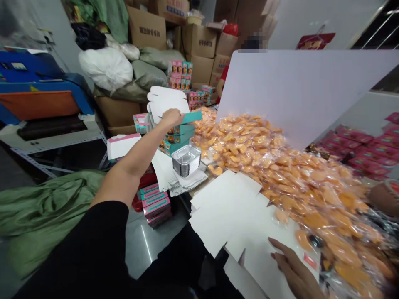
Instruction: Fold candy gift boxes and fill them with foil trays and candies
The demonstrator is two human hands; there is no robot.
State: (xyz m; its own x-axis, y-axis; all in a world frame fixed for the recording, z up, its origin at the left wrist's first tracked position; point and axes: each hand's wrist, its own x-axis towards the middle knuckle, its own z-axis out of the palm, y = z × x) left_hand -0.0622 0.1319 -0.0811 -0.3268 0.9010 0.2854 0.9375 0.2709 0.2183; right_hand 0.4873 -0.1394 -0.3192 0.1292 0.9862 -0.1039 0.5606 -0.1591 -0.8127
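My left hand [172,118] is stretched far out at the end of my bare arm. Its fingers are closed on the near end of a teal box [192,117], level with the top of a stack of printed teal boxes [177,143]. White open carton flaps [166,99] stand just behind that hand. Low at the right, my right hand [291,265] rests with fingers apart on a pile of flat white carton blanks [237,211], gripping nothing. Nested foil trays [186,160] sit between the hands on more flat cardboard. A small red packet [309,261] lies beside my right hand.
A large heap of clear-wrapped orange pieces [249,141] spreads across the table beneath a white panel [299,91]. Pink boxes [156,205] are stacked below the table edge. A blue machine [43,83] stands left; brown cartons [199,45] and sacks fill the back. Someone's red sleeve [225,74] shows behind the panel.
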